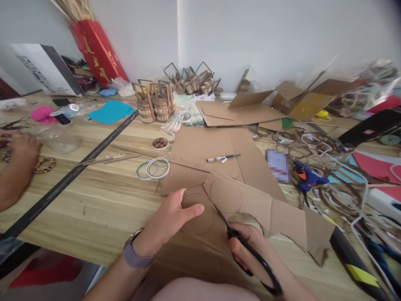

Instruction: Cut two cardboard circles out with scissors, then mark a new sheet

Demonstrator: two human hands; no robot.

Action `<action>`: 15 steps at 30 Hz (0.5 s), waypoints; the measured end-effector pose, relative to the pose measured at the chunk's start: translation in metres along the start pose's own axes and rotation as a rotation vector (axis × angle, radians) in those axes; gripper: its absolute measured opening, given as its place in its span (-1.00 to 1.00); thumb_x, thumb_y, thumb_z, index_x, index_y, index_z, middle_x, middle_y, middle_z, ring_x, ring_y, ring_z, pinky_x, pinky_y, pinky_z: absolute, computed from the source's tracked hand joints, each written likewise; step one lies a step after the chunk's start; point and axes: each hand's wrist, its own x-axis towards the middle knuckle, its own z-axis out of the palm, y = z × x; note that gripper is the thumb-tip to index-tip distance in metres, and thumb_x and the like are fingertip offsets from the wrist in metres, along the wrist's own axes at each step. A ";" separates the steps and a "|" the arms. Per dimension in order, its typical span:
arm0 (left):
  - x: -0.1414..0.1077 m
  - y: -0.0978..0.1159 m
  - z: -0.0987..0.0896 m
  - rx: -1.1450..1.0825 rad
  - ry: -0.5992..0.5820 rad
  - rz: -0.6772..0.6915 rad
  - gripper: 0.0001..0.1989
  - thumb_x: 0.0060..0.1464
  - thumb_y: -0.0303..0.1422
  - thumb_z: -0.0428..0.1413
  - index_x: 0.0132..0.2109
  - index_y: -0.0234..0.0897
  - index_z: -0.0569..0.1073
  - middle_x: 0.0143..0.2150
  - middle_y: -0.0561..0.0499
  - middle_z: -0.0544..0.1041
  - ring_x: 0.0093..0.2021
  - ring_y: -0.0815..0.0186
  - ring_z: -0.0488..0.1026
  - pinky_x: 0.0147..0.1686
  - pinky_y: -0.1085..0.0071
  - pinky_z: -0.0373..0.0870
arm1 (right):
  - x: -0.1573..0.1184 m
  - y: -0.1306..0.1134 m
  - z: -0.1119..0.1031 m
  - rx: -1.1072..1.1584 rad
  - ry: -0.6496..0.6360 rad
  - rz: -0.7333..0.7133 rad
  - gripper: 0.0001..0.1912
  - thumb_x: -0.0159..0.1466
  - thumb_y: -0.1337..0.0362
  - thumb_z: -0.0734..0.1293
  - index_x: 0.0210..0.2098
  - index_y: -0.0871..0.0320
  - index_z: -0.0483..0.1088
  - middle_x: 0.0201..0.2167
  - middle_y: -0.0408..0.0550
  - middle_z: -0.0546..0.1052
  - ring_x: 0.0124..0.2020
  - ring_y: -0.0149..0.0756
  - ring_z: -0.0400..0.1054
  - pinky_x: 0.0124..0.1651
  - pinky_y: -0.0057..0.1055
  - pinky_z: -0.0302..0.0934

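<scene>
My left hand (178, 209) grips the left part of a brown cardboard piece (253, 200), thumb on top and fingers underneath. Circles are drawn on this cardboard, one beside my thumb and another just to the right. In my right hand (244, 242) is a pair of black-handled scissors (260, 261), fingers through the handles. The blades lie on the cardboard between the two circles and point away from me. A curved cut-out shows in the cardboard near the scissors' pivot. Beyond it, a pen (223, 158) rests on a larger cardboard sheet (200, 144).
Left of the cardboard lie white rings (158, 168) and a bowl of brown beads (160, 144). Small woven baskets (155, 104) stand behind. A blue glue gun (310, 175) sits right among tangled strips. At far left, another person's hand (23, 144) is near a beaded bracelet (44, 165).
</scene>
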 end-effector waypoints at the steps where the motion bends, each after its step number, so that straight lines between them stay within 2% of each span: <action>1: 0.000 -0.001 0.000 0.001 0.013 -0.005 -0.73 0.05 -0.25 0.24 -0.12 -0.28 0.52 -0.12 -0.13 0.66 -0.09 0.01 0.57 -0.14 0.23 0.46 | 0.000 0.001 0.000 -0.005 0.012 -0.007 -0.34 0.22 -0.42 0.17 -0.51 0.08 0.21 -0.69 -0.26 0.18 -0.70 -0.44 -0.02 -0.63 -0.41 -0.20; 7: 0.001 -0.004 -0.001 0.067 0.021 -0.021 -0.73 0.05 -0.22 0.24 -0.15 -0.28 0.49 -0.15 -0.12 0.65 -0.12 0.01 0.57 -0.16 0.23 0.46 | 0.000 0.003 0.002 -0.014 0.068 -0.011 -0.35 0.20 -0.40 0.22 -0.55 0.08 0.19 -0.70 -0.26 0.16 -0.68 -0.43 -0.02 -0.62 -0.42 -0.22; 11: 0.003 -0.004 -0.002 0.074 -0.006 -0.022 -0.71 0.06 -0.21 0.24 -0.13 -0.29 0.48 -0.12 -0.14 0.65 -0.11 -0.01 0.56 -0.16 0.21 0.46 | -0.001 0.005 0.004 0.039 0.045 0.027 -0.34 0.17 -0.42 0.24 -0.54 0.07 0.16 -0.72 -0.29 0.15 -0.73 -0.49 -0.07 -0.66 -0.44 -0.21; 15: 0.003 -0.002 -0.003 0.086 -0.046 0.000 -0.72 0.08 -0.21 0.22 -0.12 -0.28 0.49 -0.10 -0.14 0.65 -0.07 -0.03 0.55 -0.14 0.19 0.46 | -0.001 0.006 0.006 0.077 -0.012 0.087 -0.30 0.12 -0.48 0.20 -0.52 0.07 0.16 -0.69 -0.26 0.18 -0.73 -0.49 0.00 -0.69 -0.48 -0.17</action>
